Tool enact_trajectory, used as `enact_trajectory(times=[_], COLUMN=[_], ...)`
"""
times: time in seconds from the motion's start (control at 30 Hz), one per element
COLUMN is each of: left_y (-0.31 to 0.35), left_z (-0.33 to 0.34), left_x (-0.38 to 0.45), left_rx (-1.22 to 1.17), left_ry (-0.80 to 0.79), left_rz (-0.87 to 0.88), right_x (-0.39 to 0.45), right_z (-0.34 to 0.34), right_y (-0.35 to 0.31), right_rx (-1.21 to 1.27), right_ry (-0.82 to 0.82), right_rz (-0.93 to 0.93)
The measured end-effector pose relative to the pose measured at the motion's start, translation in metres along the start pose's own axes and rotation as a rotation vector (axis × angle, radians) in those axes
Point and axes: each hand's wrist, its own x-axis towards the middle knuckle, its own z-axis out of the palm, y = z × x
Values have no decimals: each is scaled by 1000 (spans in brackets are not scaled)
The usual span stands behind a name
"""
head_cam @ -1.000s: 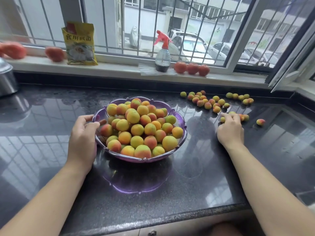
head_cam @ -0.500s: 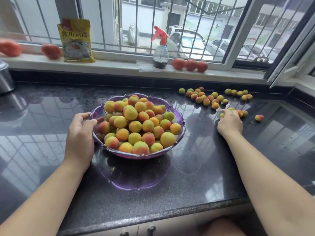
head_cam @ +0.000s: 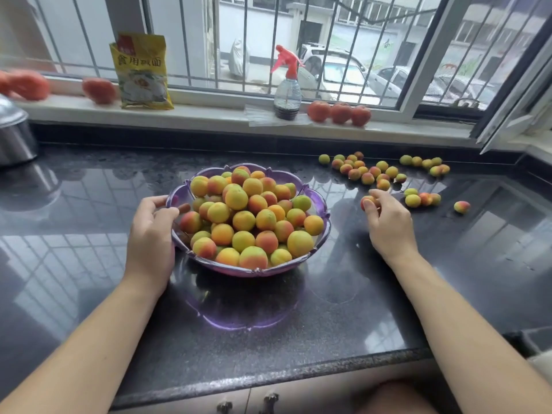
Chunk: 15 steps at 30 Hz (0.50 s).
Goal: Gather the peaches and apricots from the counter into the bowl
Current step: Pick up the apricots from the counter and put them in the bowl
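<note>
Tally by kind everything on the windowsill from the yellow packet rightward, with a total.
Yellow packet: 1
Spray bottle: 1
Clear plastic sheet under the bottle: 1
Red fruits: 3
Total: 6

Soft grey daylight comes through the barred window (head_cam: 298, 46) ahead of me and lights everything evenly. The polished dark counter (head_cam: 328, 309) mirrors the window bars as pale grids at my left and right, and a purple sheen lies under the bowl (head_cam: 319, 201). My arms cast only faint shadows. The wide lens bends the window frame and counter edge toward the corners. The tomatoes (head_cam: 27, 85) at far left smear with blur; the centre is sharp.
</note>
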Motion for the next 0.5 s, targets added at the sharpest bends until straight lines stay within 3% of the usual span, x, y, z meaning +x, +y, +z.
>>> enact_trajectory(times=[0.13, 0.23, 0.33, 0.5], left_y=[-1, 0, 4, 9], left_z=[2, 2, 1, -5], left_x=[3, 3, 1, -2], left_rx=[-21, 3, -28, -102], left_ry=[-133, -188, -195, -175], left_rz=[-9, -4, -19, -54], right_x=[0, 7, 12, 11], right_z=[5, -8, -25, -52], right_y=[-25, -61, -110, -188], right_rx=[69, 285, 512, 689], right_ry=[29, 32, -110, -430], right_rz=[-129, -33, 12, -97])
